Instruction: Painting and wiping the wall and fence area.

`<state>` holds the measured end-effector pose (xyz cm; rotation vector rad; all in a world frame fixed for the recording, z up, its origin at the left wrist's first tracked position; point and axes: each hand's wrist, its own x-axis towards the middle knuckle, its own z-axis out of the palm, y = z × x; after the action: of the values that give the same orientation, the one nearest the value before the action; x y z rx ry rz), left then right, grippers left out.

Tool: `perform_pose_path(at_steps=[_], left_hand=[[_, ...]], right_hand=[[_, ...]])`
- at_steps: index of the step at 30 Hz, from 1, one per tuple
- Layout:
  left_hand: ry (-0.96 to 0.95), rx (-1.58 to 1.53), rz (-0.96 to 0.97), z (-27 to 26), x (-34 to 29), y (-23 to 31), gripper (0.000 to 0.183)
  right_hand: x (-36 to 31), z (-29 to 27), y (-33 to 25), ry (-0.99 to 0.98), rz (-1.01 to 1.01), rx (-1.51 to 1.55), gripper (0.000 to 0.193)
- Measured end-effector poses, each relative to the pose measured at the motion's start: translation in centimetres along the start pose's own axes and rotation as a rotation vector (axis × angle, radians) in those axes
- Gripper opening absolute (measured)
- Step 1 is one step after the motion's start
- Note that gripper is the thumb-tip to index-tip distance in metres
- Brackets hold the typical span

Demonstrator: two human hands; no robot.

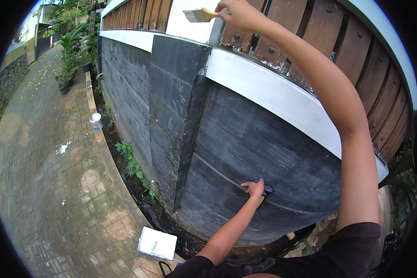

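Observation:
My right hand (241,15) is raised at the top of the view, its fingers closed on the wooden handle of a flat paintbrush (200,15). The brush's pale bristles point left, in front of a white-painted pillar (183,34). Low down, my left hand (255,189) is at the dark grey stone wall (245,134), thumb pointing left. Under its palm shows a dark object with a yellow edge (261,201); its kind is mostly hidden by the hand. A white ledge (273,81) runs along the wall top, below brown wooden slats (352,55).
A narrow ditch with green plants (134,164) follows the wall's foot. On its kerb (105,155) stands a white paint can (95,121). A white tray-like box (156,243) sits nearer me. White splashes (63,148) mark the paved lane (37,185); potted plants (64,85) stand farther off.

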<state>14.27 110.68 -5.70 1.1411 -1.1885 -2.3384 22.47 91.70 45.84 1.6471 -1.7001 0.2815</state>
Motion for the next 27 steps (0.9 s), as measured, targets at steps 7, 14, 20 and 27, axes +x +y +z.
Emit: perform_pose_path(at_steps=[7, 14, 20, 27], left_hand=[[-0.123, 0.058, -0.045, 0.1, -2.3, 1.2, 0.110], [-0.089, 0.063, -0.040, 0.4, 0.2, 0.1, 0.112], [-0.116, 0.130, -0.085, 0.4, -0.7, 0.6, 0.113], [-0.119, 0.145, -0.113, 0.1, -0.5, 1.1, 0.113]], right_hand=[[6.4, 11.9, 2.0, -0.073, 0.057, -0.209, 0.026], [12.4, 17.2, -0.6, -0.086, 0.030, -0.238, 0.022], [15.7, 20.4, -0.9, -0.104, 0.029, -0.307, 0.020], [16.7, 21.9, -1.8, -0.160, -0.002, -0.321, 0.020]])
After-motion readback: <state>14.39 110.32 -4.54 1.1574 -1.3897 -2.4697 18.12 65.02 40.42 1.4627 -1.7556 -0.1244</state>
